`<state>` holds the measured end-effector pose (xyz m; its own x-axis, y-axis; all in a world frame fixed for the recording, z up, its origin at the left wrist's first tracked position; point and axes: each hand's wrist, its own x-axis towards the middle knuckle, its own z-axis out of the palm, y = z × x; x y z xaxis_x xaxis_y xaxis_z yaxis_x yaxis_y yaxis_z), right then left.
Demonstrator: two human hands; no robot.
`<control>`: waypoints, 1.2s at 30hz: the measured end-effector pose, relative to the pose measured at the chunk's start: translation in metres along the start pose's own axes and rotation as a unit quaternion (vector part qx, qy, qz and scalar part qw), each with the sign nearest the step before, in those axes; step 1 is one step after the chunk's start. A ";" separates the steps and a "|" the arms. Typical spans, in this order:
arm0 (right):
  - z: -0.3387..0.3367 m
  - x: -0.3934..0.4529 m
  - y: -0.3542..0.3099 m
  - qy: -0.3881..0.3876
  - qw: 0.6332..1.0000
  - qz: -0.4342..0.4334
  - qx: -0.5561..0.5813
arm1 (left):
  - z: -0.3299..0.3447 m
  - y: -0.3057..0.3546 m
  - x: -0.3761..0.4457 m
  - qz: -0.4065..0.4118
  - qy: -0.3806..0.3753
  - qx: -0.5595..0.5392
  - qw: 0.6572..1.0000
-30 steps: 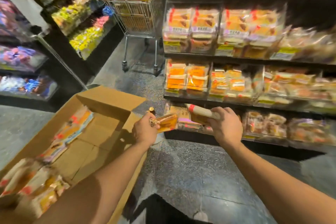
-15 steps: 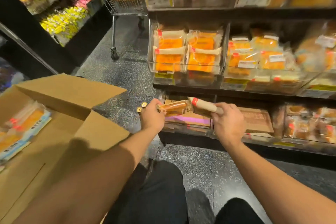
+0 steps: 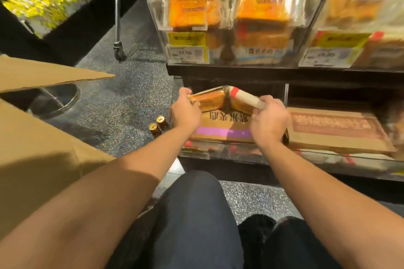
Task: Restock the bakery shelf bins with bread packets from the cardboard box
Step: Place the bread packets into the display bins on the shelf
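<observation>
Two bread packets held over bottom shelf bin (image 3: 218,155): left packet (image 3: 207,99) gripped by left hand (image 3: 185,113), right packet (image 3: 244,99) with red-tipped end gripped by right hand (image 3: 270,120). Packets met at inner ends, angled up like roof, above printed cardboard sheet (image 3: 223,129) lying in bin. Cardboard box (image 3: 32,150) seen at left on floor. Two small brown bottles (image 3: 158,124) stood beside bin. Stocked bins (image 3: 229,17) seen on shelf above.

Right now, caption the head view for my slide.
Both hands, left hand and right hand, hold bread packets over the bottom shelf bin.
</observation>
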<state>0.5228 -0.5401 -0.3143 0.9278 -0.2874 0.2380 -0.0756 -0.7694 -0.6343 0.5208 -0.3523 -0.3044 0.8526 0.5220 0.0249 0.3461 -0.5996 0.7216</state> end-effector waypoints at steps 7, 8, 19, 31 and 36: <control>0.017 0.024 -0.020 0.042 0.995 0.082 0.038 | 0.011 0.017 0.019 -0.011 0.003 0.013 1.000; 0.019 0.026 -0.020 0.045 0.995 0.082 0.030 | 0.012 0.018 0.021 -0.016 -0.004 0.018 1.000; 0.043 0.034 -0.008 0.035 0.999 0.036 0.020 | 0.029 0.009 0.022 0.044 -0.050 0.070 0.995; 0.050 0.034 -0.004 0.015 0.966 -0.082 -0.246 | 0.037 -0.006 0.007 0.086 -0.006 0.210 0.974; 0.055 0.042 -0.006 -0.034 0.961 -0.073 -0.264 | 0.038 0.000 0.020 0.067 -0.051 0.116 0.990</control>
<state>0.5825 -0.5165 -0.3405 0.9628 -0.1311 0.2364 -0.1020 -0.9861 -0.1313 0.5529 -0.3645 -0.3306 0.9277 0.3719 0.0318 0.2975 -0.7883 0.5386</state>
